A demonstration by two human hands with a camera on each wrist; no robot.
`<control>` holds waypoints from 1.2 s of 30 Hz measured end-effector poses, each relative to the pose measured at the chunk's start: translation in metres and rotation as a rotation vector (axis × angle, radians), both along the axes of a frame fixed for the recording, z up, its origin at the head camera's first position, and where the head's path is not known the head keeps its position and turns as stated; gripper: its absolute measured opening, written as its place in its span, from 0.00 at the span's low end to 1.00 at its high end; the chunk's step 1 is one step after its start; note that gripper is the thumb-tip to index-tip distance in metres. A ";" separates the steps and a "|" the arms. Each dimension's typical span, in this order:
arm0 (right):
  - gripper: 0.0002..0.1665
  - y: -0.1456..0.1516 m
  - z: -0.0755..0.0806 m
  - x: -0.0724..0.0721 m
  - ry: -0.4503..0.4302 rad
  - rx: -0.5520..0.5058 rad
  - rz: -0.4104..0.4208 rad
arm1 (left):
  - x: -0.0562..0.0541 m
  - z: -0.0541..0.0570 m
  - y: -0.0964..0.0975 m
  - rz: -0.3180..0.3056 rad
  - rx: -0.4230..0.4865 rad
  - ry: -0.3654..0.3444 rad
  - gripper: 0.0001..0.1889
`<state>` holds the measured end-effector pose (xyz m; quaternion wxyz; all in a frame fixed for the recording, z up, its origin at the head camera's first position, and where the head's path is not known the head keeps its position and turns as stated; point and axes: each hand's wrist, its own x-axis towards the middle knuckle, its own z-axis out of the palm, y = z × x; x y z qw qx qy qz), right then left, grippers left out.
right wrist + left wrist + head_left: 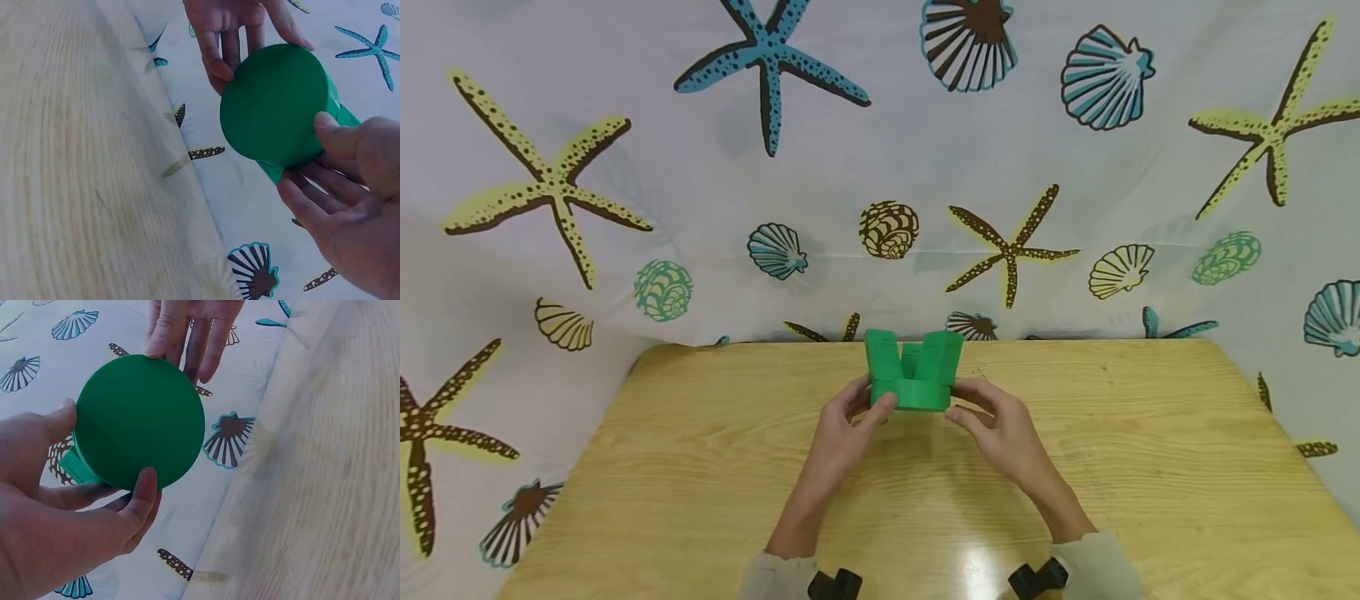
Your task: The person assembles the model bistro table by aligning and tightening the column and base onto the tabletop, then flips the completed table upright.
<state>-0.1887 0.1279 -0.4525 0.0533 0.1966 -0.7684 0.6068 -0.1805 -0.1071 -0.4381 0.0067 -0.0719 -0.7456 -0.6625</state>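
Observation:
A green object (913, 395) with a round, drum-like base and several flat slabs standing up and leaning outward from it is held above the far part of the table. My left hand (848, 423) grips its left side, thumb at the front of the base. From the right side my right hand (1002, 425) holds it between thumb and fingers. The left wrist view shows the smooth, flat round underside (140, 425), with left fingertips on its edge. In the right wrist view the right thumb (334, 131) presses the base's side, and the slabs are mostly hidden behind the base.
A light wooden table (700, 467) spreads beneath both arms. Behind it and at both sides hangs a white cloth (850, 175) printed with starfish and shells. Dark devices (835, 585) are strapped at the wrists over pale sleeves.

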 end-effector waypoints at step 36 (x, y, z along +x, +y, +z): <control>0.21 -0.009 0.000 0.003 -0.114 -0.083 -0.153 | -0.002 -0.018 0.015 0.052 0.012 0.046 0.19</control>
